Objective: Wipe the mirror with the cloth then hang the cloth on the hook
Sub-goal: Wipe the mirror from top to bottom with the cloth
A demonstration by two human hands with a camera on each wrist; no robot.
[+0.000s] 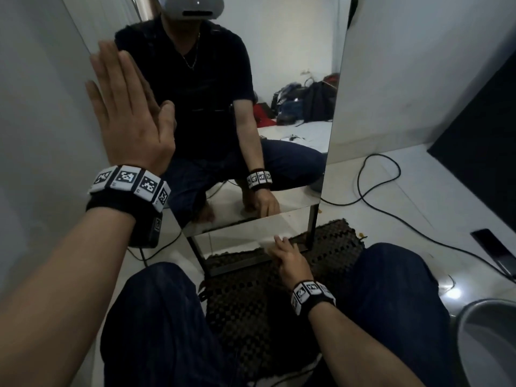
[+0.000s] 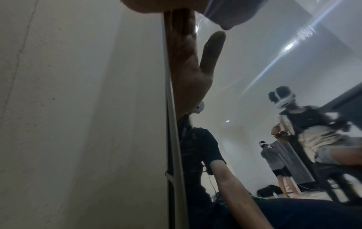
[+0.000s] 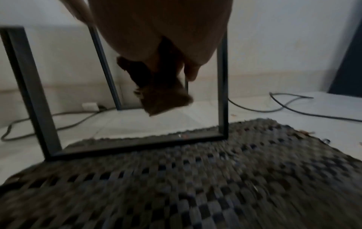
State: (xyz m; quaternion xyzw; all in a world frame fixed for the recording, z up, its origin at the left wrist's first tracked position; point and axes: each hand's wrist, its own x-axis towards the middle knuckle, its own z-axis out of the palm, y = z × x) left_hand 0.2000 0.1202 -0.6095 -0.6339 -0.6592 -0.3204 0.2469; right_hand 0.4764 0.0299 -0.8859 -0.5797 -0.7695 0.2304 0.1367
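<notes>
A tall mirror (image 1: 282,65) on a black frame (image 3: 222,93) leans near the wall in front of me. My left hand (image 1: 125,107) presses flat on its upper left part, fingers straight; the left wrist view shows that hand (image 2: 145,7) at the glass (image 2: 254,69) with its reflection below. My right hand (image 1: 290,261) is low, at the mirror's bottom edge. The right wrist view is blurred, and there the hand (image 3: 156,31) pinches a small brown cloth (image 3: 166,100) that hangs from the fingers in front of the frame. No hook is in view.
A dark woven mat (image 1: 251,308) lies under the frame and between my knees. A black cable (image 1: 391,213) runs over the white floor on the right, beyond it a dark phone (image 1: 494,248) and a black panel (image 1: 488,121). A metal basin (image 1: 488,344) sits at the bottom right.
</notes>
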